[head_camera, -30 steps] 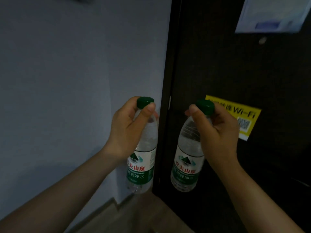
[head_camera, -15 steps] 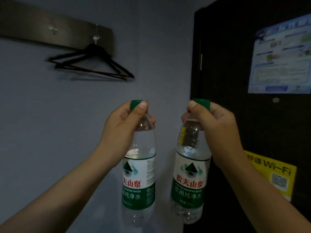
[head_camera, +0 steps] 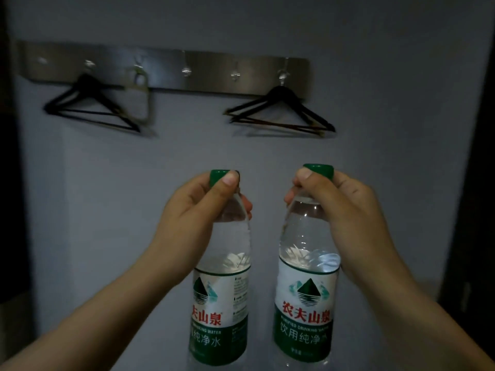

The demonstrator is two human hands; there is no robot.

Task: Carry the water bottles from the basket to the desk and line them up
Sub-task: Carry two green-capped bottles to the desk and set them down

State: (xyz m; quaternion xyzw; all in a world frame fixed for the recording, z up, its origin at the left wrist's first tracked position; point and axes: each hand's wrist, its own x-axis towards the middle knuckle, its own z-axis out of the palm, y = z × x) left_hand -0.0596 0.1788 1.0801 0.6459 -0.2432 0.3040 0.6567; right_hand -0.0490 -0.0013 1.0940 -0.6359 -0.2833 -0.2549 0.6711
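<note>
Two clear water bottles with green caps and green-and-white labels hang upright in front of me. My left hand (head_camera: 192,212) grips the neck of the left bottle (head_camera: 221,311), thumb against its cap. My right hand (head_camera: 345,210) grips the neck of the right bottle (head_camera: 306,298) the same way. The bottles hang side by side, a small gap between them, in front of a grey wall. No basket or desk is in view.
A metal hook rail (head_camera: 166,68) runs across the grey wall ahead, with black hangers at left (head_camera: 88,108) and right (head_camera: 281,113). A dark door edge (head_camera: 476,183) stands at the right, and a dark edge borders the far left.
The view has swung left from the dark door with its notices to the wall with the hook rail. Both hands keep the bottles, which now sit lower and larger in view.
</note>
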